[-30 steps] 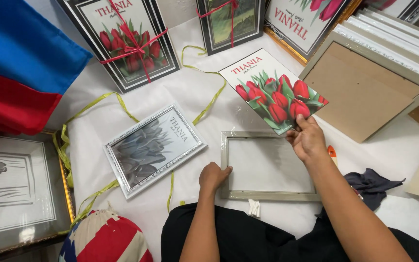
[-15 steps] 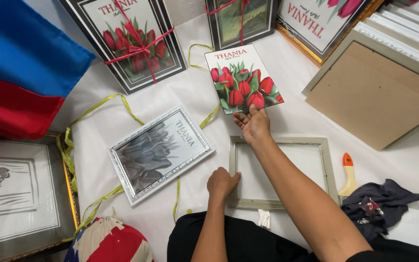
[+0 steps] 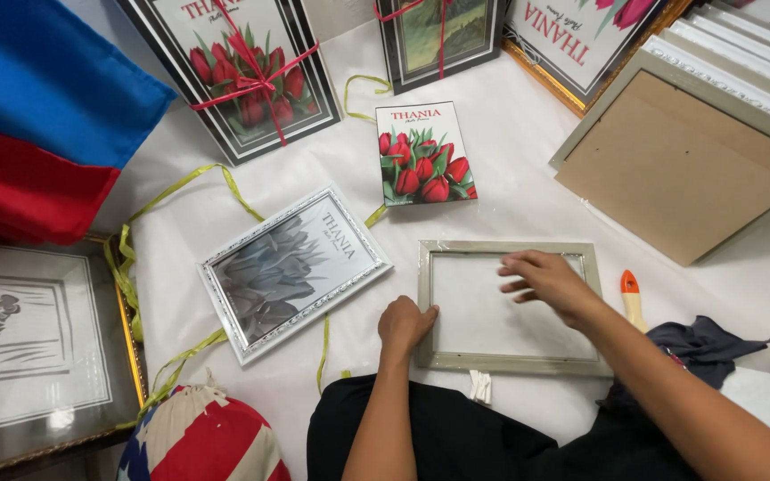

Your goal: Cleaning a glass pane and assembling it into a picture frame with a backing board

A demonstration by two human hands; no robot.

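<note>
the empty picture frame (image 3: 510, 363) lies flat on the white sheet (image 3: 510, 151), right in front of the person's lap. it is a rectangle with a pale grey-green rim and a clear, shiny middle.

the left hand (image 3: 405, 324) is curled into a loose fist and presses on the frame's left edge. it holds nothing. the right hand (image 3: 545, 280) is flat and open, with the fingers spread a little, over the glass near the top right of the frame. it holds nothing, and i cannot tell if it touches the glass.

just beside the frame on the left lies a silver frame (image 3: 294, 272) with a bumpy, sparkly rim and a grey flower picture inside. it is tilted. above the empty frame lies a loose tulip print (image 3: 424, 154), a flat card with red flowers and green leaves. thin yellow-green ribbon (image 3: 191, 181) curls over the sheet.

to the right of the frame is a tool with an orange tip (image 3: 631, 295), next to a crumpled dark cloth (image 3: 702, 343). farther right a big frame lies face down, showing its brown cardboard back (image 3: 690, 163). at the top stands a black frame tied with red ribbon (image 3: 242, 73). soft blue and red fabric (image 3: 37, 116) is folded at the left.
</note>
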